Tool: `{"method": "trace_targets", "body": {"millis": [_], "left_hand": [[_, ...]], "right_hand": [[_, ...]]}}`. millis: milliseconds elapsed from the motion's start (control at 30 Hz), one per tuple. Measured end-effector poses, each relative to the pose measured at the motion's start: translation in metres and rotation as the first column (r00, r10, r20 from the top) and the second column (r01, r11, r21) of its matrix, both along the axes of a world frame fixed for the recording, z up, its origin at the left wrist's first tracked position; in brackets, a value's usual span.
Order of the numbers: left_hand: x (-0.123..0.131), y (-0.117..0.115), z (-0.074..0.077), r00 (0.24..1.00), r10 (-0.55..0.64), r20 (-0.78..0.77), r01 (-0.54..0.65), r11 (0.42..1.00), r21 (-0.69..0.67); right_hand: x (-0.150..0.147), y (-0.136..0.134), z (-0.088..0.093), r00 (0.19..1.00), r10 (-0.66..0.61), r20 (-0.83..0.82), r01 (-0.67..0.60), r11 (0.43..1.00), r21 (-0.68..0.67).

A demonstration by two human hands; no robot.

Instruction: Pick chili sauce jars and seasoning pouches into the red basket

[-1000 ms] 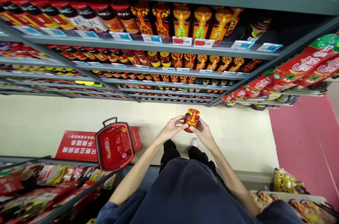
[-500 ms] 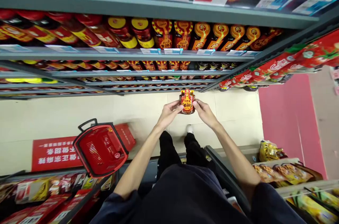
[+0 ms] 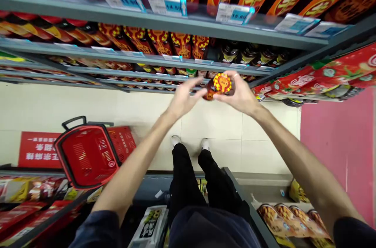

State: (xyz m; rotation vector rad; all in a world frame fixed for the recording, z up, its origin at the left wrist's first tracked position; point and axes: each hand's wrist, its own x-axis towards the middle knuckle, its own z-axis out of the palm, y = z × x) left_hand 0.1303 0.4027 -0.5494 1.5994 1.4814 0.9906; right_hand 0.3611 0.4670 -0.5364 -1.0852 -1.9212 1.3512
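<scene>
A small glass jar of red chili sauce (image 3: pixel 222 83) is held up in front of the shelves, tilted so that its red-and-yellow patterned lid faces me. My right hand (image 3: pixel 242 95) grips it from the right, thumb below the lid and fingers behind. On the left, my left hand (image 3: pixel 186 97) has its thumb and fingers spread apart; the fingertips lie close to the jar's base, and whether they touch it I cannot tell. Similar jars with patterned lids (image 3: pixel 158 38) stand on the shelf beyond.
Shelves of sauce jars with a grey front edge (image 3: pixel 176 21) and price tags span the far side. A red shopping basket (image 3: pixel 88 154) stands on the floor at left. Red packets (image 3: pixel 305 79) hang at right. Packaged goods (image 3: pixel 282 216) lie on the low shelving behind me.
The jar has been raised toward the shelves and tipped from label-on to lid-on. My left hand's fingers have opened away from it. The view has shifted, showing the shelves closer.
</scene>
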Motion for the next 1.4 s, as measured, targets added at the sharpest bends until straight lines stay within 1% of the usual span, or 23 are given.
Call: {"method": "trace_targets", "body": {"millis": [67,100,133,200,233,300,433,500,567,667,733,800,867,1067,1167,1233,1300,1400], "left_hand": [[-0.014,0.034,0.007,0.982,0.067,-0.174,-0.041,0.988,0.149],[-0.021,0.051,0.013,0.965,0.084,-0.25,-0.031,0.977,0.209],[-0.028,0.068,0.017,0.943,0.087,-0.321,-0.005,0.969,0.247],[-0.037,0.095,0.022,0.902,0.066,-0.427,0.047,0.968,0.247],[-0.04,0.107,0.021,0.888,0.049,-0.457,0.065,0.971,0.23],[-0.042,0.125,0.015,0.871,0.027,-0.491,0.08,0.978,0.195],[-0.043,0.148,-0.005,0.831,-0.01,-0.556,0.109,0.983,0.145],[-0.044,0.156,-0.013,0.834,-0.029,-0.551,0.122,0.983,0.134],[-0.044,0.16,-0.018,0.861,-0.014,-0.508,0.107,0.982,0.155],[-0.044,0.165,-0.022,0.905,0.01,-0.425,0.08,0.978,0.193],[-0.043,0.166,-0.022,0.918,0.002,-0.396,0.082,0.977,0.195],[-0.042,0.166,-0.022,0.919,-0.011,-0.395,0.092,0.978,0.188],[-0.042,0.166,-0.02,0.914,-0.016,-0.405,0.097,0.978,0.182],[-0.041,0.165,-0.015,0.904,-0.019,-0.426,0.086,0.986,0.14],[-0.041,0.164,-0.016,0.894,-0.018,-0.448,0.092,0.985,0.143],[-0.042,0.164,-0.018,0.87,-0.011,-0.493,0.096,0.984,0.147],[-0.043,0.165,-0.02,0.855,0.0,-0.518,0.098,0.982,0.161],[-0.044,0.167,-0.023,0.874,-0.01,-0.486,0.099,0.983,0.157]], "right_hand": [[-0.006,0.024,-0.002,0.995,-0.039,0.092,0.023,0.984,0.174],[-0.009,0.034,-0.001,0.989,-0.055,0.135,0.022,0.971,0.238],[-0.012,0.043,0.001,0.984,-0.065,0.168,0.015,0.959,0.283],[-0.018,0.058,0.006,0.975,-0.077,0.206,0.002,0.94,0.341],[-0.02,0.063,0.007,0.973,-0.082,0.217,-0.002,0.932,0.363],[-0.024,0.07,0.006,0.969,-0.098,0.225,-0.003,0.912,0.409],[-0.028,0.076,-0.008,0.966,-0.126,0.224,0.002,0.877,0.481],[-0.03,0.077,-0.015,0.967,-0.131,0.218,0.009,0.874,0.486],[-0.032,0.077,-0.02,0.968,-0.137,0.209,0.019,0.873,0.487],[-0.033,0.08,-0.022,0.971,-0.138,0.194,0.024,0.867,0.498],[-0.031,0.084,-0.022,0.974,-0.11,0.199,0.0,0.877,0.481],[-0.03,0.09,-0.022,0.974,-0.077,0.214,-0.028,0.893,0.45],[-0.03,0.094,-0.021,0.97,-0.074,0.23,-0.036,0.897,0.44],[-0.031,0.099,-0.017,0.918,-0.157,0.365,-0.039,0.879,0.475],[-0.028,0.104,-0.022,0.939,-0.142,0.312,-0.019,0.887,0.462],[-0.026,0.109,-0.027,0.956,-0.125,0.266,-0.008,0.893,0.449],[-0.026,0.115,-0.032,0.959,-0.127,0.254,-0.003,0.89,0.457],[-0.027,0.121,-0.037,0.951,-0.132,0.279,-0.025,0.869,0.495]]}}
